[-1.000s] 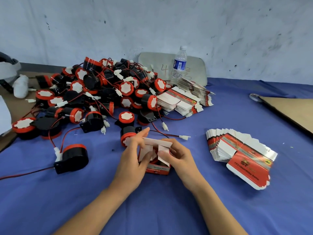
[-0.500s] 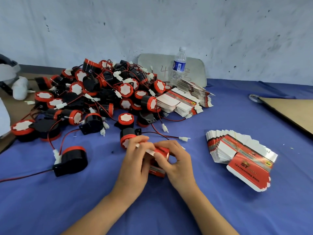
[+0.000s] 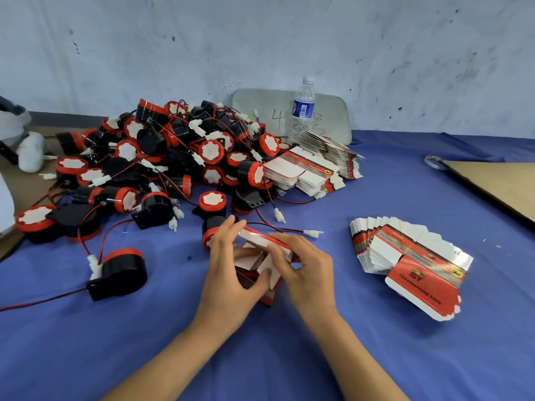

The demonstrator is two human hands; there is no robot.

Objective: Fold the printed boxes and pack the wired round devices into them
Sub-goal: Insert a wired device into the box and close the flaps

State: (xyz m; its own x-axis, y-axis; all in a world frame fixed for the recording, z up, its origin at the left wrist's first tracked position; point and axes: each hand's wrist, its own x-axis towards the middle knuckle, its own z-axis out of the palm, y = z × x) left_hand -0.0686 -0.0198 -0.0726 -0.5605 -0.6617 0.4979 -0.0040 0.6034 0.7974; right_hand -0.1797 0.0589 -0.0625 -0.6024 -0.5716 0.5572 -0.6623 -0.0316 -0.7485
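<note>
A small red and white printed box (image 3: 262, 256) stands on the blue cloth between my hands, its white end flaps partly open. My left hand (image 3: 231, 273) grips its left side, thumb under a flap. My right hand (image 3: 304, 270) pinches the top flap and right side. A black and red wired round device (image 3: 211, 231) lies just behind my left fingers, partly hidden. Another device (image 3: 118, 270) lies apart at the left. A big heap of such devices (image 3: 162, 163) fills the back left. A fanned stack of flat boxes (image 3: 405, 261) lies at the right.
More flat box stacks (image 3: 309, 169) lie behind the heap's right edge, with a water bottle (image 3: 302, 108) and a grey board (image 3: 327, 117) against the wall. A brown cardboard sheet (image 3: 498, 186) lies at the far right. Loose red and black wires trail over the cloth at the left.
The box's flaps were pressed shut half a second ago; now the white flaps stand partly open again and my fingers have shifted on the top flap.
</note>
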